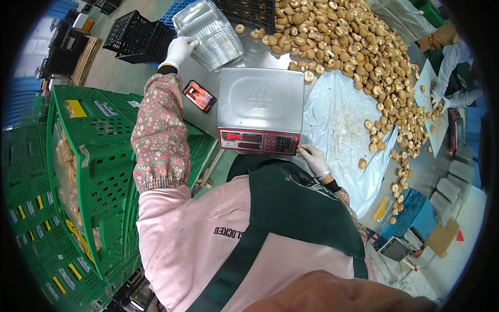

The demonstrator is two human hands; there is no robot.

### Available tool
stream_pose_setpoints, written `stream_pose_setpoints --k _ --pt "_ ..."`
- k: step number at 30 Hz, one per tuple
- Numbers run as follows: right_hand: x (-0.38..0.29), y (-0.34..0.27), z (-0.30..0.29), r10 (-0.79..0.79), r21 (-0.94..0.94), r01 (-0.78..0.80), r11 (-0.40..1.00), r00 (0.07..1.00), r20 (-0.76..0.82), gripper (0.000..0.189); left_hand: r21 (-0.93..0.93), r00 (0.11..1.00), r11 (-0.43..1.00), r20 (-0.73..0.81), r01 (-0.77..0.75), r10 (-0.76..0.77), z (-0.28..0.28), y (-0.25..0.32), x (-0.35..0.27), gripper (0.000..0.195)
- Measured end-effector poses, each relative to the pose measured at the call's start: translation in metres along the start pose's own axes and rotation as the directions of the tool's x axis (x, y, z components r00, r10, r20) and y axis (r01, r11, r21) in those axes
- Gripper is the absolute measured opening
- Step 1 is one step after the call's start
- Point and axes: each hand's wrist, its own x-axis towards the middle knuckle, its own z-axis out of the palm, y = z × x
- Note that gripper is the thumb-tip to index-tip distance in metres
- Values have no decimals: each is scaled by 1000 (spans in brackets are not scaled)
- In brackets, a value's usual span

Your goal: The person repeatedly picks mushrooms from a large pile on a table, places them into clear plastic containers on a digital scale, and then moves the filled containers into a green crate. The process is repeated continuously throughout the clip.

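Note:
In a white glove, my left hand (180,50) grips the near left edge of a stack of clear plastic trays (218,39). My right hand (315,159), also gloved, is at the front right corner of a digital weighing scale (259,101). Its fingertips are drawn together against that corner; whether they pinch anything I cannot tell. The scale's steel pan carries nothing, and its red display is lit. A smartphone (199,96) with its screen on lies left of the scale. A large heap of shiitake mushrooms (343,43) spreads behind and to the right.
White plastic sheeting (335,117) covers the metal table right of the scale. Green crates (109,136) rise close on my left, with black crates (136,37) beyond. Across the heap, a co-worker's gloved hands (438,101) are among mushrooms. A blue box (413,214) stands at lower right.

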Motion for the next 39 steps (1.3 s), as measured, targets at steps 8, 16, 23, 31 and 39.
stream_pose_setpoints --k 8,16,23,31,39 --pt "-7 13 0 13 -2 -13 1000 1000 -10 31 -135 976 986 -183 99 -123 9 -2 9 25" --pt "-8 27 3 0 13 0 1000 1000 -26 29 -523 462 840 -786 -145 -410 -15 52 -35 18" --pt "-12 14 6 -10 -20 10 1000 1000 -9 28 -15 608 916 -752 -401 254 58 144 -175 16" --pt "-22 43 -18 -179 -311 86 947 941 -287 25 40 825 855 -240 -518 511 130 159 -260 10" --pt "-28 123 -179 -252 -657 -581 480 626 -738 42 47 771 823 -324 -565 548 106 164 -265 19"
